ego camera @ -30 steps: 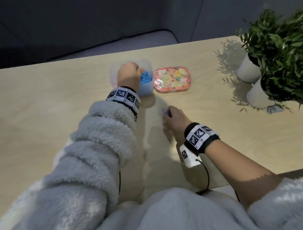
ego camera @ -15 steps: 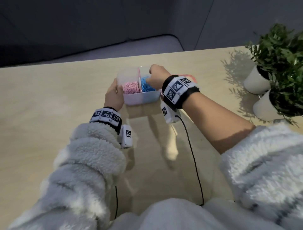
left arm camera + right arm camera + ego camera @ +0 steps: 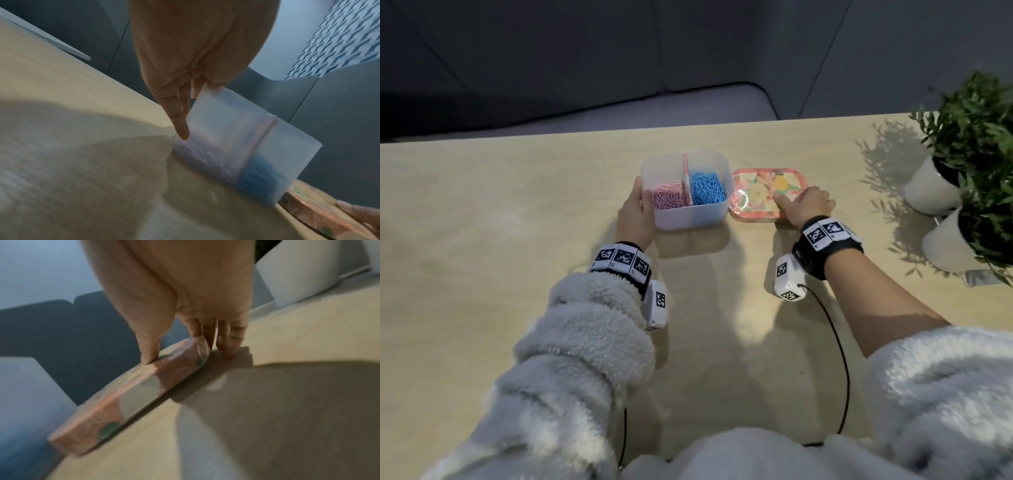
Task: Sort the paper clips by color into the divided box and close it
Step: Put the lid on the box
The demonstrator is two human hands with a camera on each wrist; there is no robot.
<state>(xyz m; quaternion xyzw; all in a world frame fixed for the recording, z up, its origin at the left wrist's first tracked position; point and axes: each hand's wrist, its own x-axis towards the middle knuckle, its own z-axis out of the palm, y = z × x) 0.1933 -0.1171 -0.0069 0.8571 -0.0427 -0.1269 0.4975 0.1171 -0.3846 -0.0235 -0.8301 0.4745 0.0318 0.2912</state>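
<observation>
A translucent divided box stands on the wooden table, with pink paper clips in its left half and blue paper clips in its right half. My left hand holds the box at its left near corner; in the left wrist view the thumb lies down the wall of the box. The floral lid lies flat right of the box. My right hand grips the lid's near right corner. In the right wrist view the thumb presses on top of the lid, the fingers at its edge.
Two white pots with green plants stand at the table's right edge. A black cable runs from my right wrist toward my body. Beyond the table's far edge is a grey sofa.
My right hand left the table, passed over the blue compartment and now rests on the lid at the right. My left hand came off the box top and settled at its left side.
</observation>
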